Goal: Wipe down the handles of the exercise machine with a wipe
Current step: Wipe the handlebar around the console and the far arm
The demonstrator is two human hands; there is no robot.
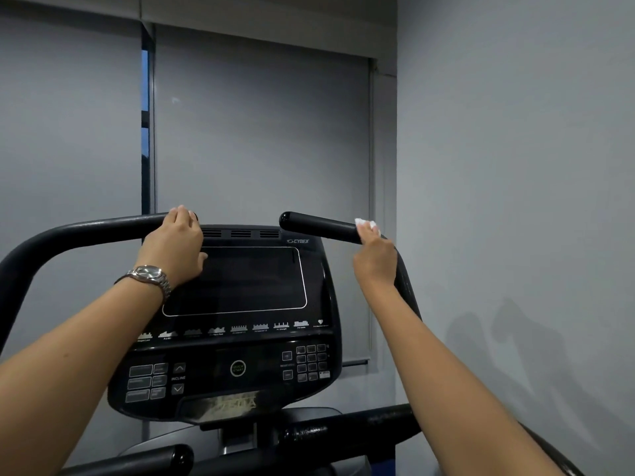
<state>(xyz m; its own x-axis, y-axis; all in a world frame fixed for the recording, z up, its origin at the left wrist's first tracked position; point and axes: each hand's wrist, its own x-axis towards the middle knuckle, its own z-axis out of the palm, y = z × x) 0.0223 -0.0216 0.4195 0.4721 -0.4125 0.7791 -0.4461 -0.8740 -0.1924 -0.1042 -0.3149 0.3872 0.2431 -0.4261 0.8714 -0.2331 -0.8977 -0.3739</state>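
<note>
i've got both hands up on the exercise machine (pixel 226 379), a black unit w/ a glossy console. my left hand (pixel 177 245) is curled over the inner end of the left handle (pixel 86 231), fingers pressed together over the top, thumb down by the screen edge; a metal link watch (pixel 151 274) sits on that wrist. the left handle is a matte black round tube that runs out left and bends down at the frame edge. my right hand (pixel 374 259) pinches a small crumpled white wipe (pixel 366 224) against the right handle (pixel 319 226), wipe bunched under the fingertips near where the tube bends down. that handle is the same matte tube w/ a rounded end cap pointing inward; the stretch from the cap to the wipe is bare. the gap between the two handle ends is open above the console's vent slots. the screen (pixel 237 280) is dark, smooth, w/ a thin white rounded outline; flat buttons below it. grey roller blinds (pixel 261 132) behind, plain grey wall (pixel 515 166) to the right, near the right handle's bend. two more black bars cross low in view.
</note>
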